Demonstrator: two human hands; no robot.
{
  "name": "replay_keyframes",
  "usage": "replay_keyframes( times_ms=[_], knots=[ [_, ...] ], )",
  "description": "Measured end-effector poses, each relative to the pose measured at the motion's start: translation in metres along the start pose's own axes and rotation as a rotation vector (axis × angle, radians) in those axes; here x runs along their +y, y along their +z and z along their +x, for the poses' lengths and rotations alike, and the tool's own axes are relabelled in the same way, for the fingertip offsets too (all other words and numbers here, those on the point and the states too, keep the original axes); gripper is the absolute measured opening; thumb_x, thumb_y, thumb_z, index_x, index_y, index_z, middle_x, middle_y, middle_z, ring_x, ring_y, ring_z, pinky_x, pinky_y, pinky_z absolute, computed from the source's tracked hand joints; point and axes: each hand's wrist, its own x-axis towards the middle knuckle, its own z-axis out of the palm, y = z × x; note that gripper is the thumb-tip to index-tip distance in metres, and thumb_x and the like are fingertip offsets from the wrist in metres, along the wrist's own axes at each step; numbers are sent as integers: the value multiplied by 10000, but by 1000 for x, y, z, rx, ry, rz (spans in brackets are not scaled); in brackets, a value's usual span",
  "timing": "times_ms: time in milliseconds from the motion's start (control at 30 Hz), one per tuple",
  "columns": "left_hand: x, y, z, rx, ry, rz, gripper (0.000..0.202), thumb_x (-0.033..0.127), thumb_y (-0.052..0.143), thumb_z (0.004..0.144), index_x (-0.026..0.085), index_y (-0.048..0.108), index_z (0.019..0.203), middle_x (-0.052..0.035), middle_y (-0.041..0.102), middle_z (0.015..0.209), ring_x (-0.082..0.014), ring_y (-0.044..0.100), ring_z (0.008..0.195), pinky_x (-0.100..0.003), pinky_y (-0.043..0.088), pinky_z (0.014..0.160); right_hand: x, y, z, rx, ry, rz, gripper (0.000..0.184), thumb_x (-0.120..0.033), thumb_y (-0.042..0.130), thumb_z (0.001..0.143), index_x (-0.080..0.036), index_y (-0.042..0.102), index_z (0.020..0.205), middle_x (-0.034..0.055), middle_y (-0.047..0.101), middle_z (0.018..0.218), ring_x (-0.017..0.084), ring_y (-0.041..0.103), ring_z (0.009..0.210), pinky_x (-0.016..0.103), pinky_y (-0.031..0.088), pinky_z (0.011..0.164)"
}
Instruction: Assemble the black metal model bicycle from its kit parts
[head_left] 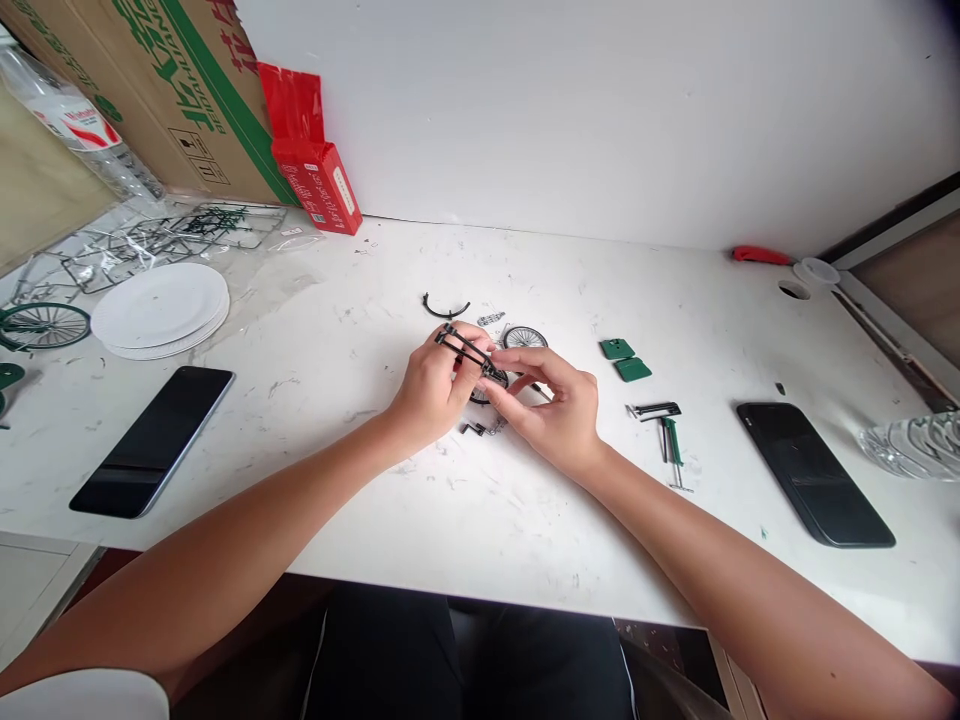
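Observation:
Between my two hands, above the white table, is a black model bicycle frame [466, 347]. My left hand [429, 388] is closed around its left part. With thumb and fingertips, my right hand [559, 405] pinches its right end. Just behind the hands lie a curved black mudguard [445, 308], a small grey part [491, 319] and a spoked model wheel [526, 337]. Another wheel [480, 396] is partly hidden under my hands. Near my wrists rest a small black part [472, 429] and a bit of chain [496, 427].
To the right lie green plates [625, 360], black and green model parts [671, 440] and a black phone [816, 475]. On the left are another phone [154, 440], stacked white plates [161, 308], sprues [180, 235] and a green-rimmed wheel [49, 326]. A red box [319, 185] stands behind.

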Motion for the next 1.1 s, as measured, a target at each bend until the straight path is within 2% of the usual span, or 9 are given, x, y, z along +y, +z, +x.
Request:
replay_keyframes(
  times_ms=[100,300,467,600,733,800,900,1000,1100],
  knots=[
    [-3,-2,1,-8,-39,-12,228,307,466,1155,195,649,1078,-101,800,1082,-203,765,990,-342,610,883,0,0,1,-18,8,-16,149,-214,859,935,-242,841,1081,28,886,1037,185,851,883,285,729,707],
    [0,-3,0,-20,-83,-60,259,337,458,1169,202,650,1059,-62,779,981,-157,714,815,-294,549,731,-2,-1,1,-22,1,-54,118,-163,859,930,-232,856,1025,12,890,1001,148,818,735,263,712,688],
    [2,-2,0,-27,-105,-76,246,336,458,1167,206,636,1059,-68,778,1009,-172,729,893,-310,557,786,-3,-1,1,-30,3,-25,124,-149,854,931,-228,848,1026,2,890,997,125,793,700,243,698,666],
    [0,-2,-1,-47,-112,-91,257,366,456,1163,219,626,1038,-77,784,1038,-185,741,921,-319,573,799,-1,-2,1,-49,30,-20,92,-194,837,956,-246,834,1032,8,885,1009,149,810,762,281,707,699],
    [-4,-4,1,-37,-157,-89,307,417,455,1164,223,629,1003,-71,776,989,-189,719,876,-332,563,790,3,-3,3,-111,64,12,235,-259,801,982,-255,747,1210,56,851,1165,225,837,1049,364,714,823],
    [-7,-6,5,-11,-164,-69,335,441,452,1164,224,638,989,-73,769,975,-198,716,895,-340,558,800,6,-3,3,-113,64,-7,339,-200,709,1008,-263,646,1335,79,818,1243,248,801,1177,422,688,927],
    [-13,-10,10,51,-184,-24,378,476,451,1163,226,654,963,-83,756,974,-208,702,917,-354,541,820,11,-2,2,-129,75,-111,447,-90,573,992,-273,553,1399,93,775,1305,267,720,1291,511,596,1097],
    [-21,-13,14,116,-238,-15,409,513,445,1163,230,657,959,-86,749,1012,-210,696,961,-359,534,861,14,-1,2,-190,95,-194,441,-86,565,965,-262,589,1368,104,730,1347,304,642,1342,549,546,1150],
    [-29,-15,16,139,-262,-20,413,549,458,1155,230,657,983,-84,757,1048,-214,705,1016,-357,536,916,15,0,1,-272,61,-249,304,-159,624,988,-250,699,1268,100,742,1316,343,602,1328,597,512,1176]
  ],
)
